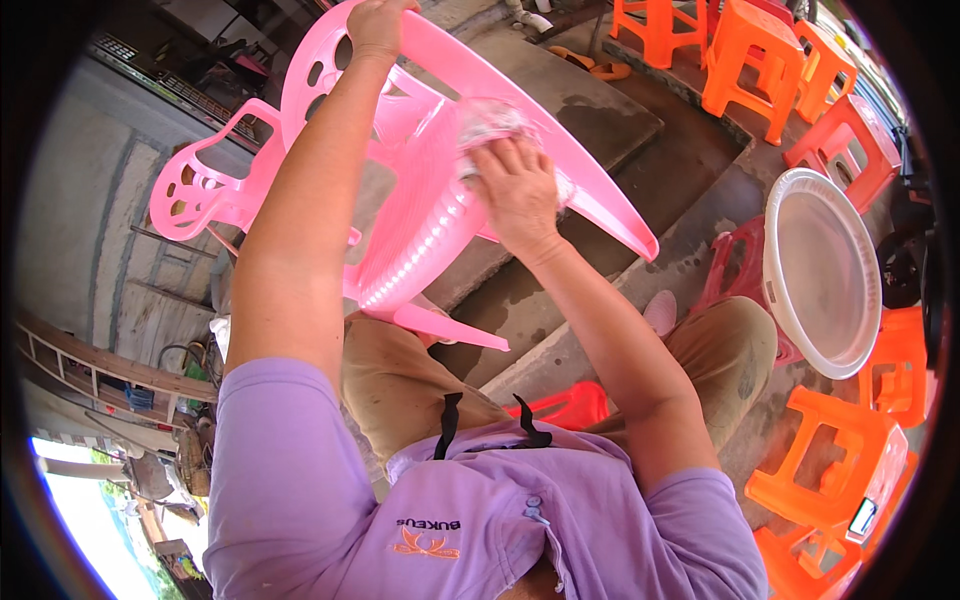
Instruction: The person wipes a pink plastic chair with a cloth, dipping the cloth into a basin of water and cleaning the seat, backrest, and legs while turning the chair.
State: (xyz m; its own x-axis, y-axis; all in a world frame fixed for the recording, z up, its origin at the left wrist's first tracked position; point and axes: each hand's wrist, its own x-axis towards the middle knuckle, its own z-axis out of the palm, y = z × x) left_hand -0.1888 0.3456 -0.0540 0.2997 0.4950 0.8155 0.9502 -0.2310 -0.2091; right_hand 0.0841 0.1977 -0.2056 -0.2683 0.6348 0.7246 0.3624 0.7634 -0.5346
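A pink plastic armchair is tipped over in front of me, resting near my knees. My left hand is closed on the upper edge of its backrest, with the fingertips partly out of sight. My right hand presses a bunched, pale pink patterned cloth onto the chair, close to the seat's edge. The cloth looks slightly smeared by motion.
Another pink chair stands at the left. On my right, a white basin of cloudy liquid rests on a red stool. Orange stools are at the right, with more orange stools beyond. A ladder lies at the left.
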